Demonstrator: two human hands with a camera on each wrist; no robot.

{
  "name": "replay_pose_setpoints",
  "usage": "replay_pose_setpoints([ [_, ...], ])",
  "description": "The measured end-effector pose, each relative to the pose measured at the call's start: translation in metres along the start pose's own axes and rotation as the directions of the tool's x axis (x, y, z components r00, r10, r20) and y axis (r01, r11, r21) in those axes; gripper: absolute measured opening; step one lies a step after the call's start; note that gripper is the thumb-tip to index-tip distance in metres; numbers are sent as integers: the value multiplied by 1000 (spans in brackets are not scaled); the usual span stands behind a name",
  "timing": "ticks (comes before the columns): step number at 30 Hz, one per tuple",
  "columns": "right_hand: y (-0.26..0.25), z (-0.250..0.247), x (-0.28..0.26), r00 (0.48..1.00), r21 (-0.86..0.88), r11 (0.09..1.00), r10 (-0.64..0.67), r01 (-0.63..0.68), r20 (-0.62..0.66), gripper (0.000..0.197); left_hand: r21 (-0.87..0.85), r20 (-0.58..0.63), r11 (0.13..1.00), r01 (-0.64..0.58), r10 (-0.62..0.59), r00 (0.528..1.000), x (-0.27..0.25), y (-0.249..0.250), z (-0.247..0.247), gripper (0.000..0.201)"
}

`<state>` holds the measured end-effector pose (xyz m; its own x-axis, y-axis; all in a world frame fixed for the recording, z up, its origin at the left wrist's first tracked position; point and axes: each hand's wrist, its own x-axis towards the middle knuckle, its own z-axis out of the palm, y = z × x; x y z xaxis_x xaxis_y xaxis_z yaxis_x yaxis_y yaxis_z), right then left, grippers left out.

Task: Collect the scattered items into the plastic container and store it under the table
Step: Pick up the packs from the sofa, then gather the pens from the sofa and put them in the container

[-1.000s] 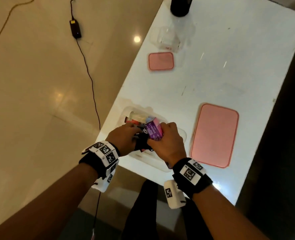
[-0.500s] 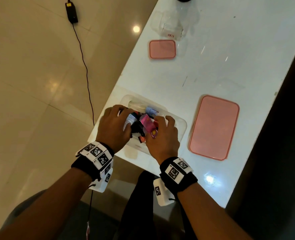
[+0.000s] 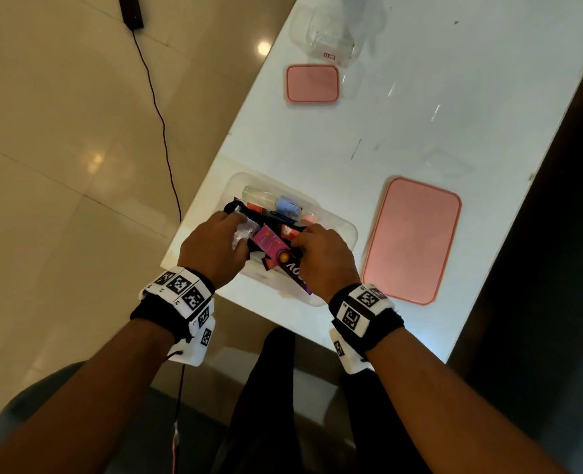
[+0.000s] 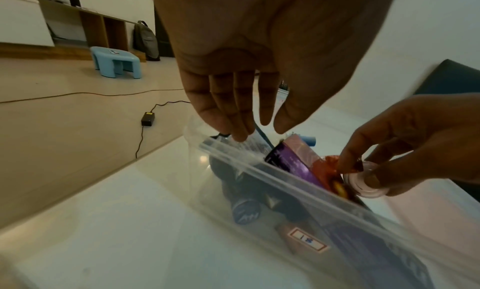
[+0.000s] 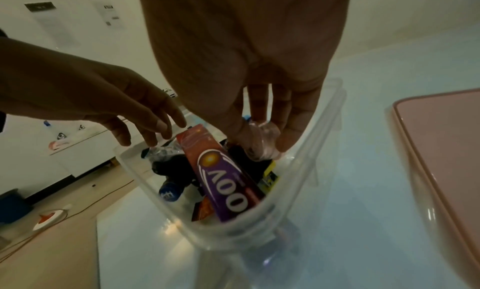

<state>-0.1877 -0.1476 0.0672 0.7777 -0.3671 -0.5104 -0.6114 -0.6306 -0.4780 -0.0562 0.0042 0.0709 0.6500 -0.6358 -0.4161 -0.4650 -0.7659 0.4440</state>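
Observation:
A clear plastic container (image 3: 348,230) stands at the near left edge of the white table (image 3: 420,114). It holds several items: a purple and pink box (image 3: 269,246) lying slanted on top, a clear bottle (image 3: 266,196) and dark pieces. My left hand (image 3: 211,248) is over the container's left end, and its straight fingers (image 4: 241,117) touch a crinkly clear packet (image 4: 253,147). My right hand (image 3: 324,261) reaches into the near right end. Its fingertips (image 5: 291,137) pinch a small clear round jar (image 5: 262,143), also seen in the left wrist view (image 4: 363,180).
A large pink lid (image 3: 413,237) lies right of the container. A small pink lid (image 3: 312,83) and a small clear box (image 3: 331,39) sit at the far end. A cable (image 3: 160,121) and power adapter (image 3: 131,12) lie on the floor to the left.
The purple box, held above the container by my right hand a second ago, now lies inside it. My right hand has shifted to the small clear jar, and my left fingers have straightened.

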Motion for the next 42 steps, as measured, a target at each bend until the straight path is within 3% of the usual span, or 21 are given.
replay_pose_setpoints([
  [3,3,-16,-3,995,12,999,52,-51,-87,36,-13,-46,999,-29,29,999,-2,10,-2,27],
  [7,17,-40,-14,989,-4,993,119,-120,-86,36,-24,-38,994,-109,108,993,-8,37,4,24],
  [13,77,-62,-57,953,387,905,256,-177,-163,19,12,43,967,-256,255,966,-18,117,43,20],
  [20,242,-97,-158,896,525,825,376,-208,-236,13,-9,228,921,-391,382,895,-36,264,144,24],
  [25,402,-119,-264,771,548,760,565,-348,-293,13,-29,367,847,-531,503,782,-60,402,242,33],
  [28,488,-122,-326,685,462,745,648,-482,-332,29,8,421,787,-617,557,716,-67,483,297,45],
  [31,555,-114,-386,641,417,667,734,-617,-225,48,66,457,697,-714,615,642,-77,564,345,53],
  [36,581,-90,-408,667,485,687,702,-542,-249,54,163,508,627,-762,608,610,-68,645,392,59],
  [42,577,-86,-393,514,715,547,803,-435,-301,38,291,566,553,-781,558,606,-32,692,409,68],
])
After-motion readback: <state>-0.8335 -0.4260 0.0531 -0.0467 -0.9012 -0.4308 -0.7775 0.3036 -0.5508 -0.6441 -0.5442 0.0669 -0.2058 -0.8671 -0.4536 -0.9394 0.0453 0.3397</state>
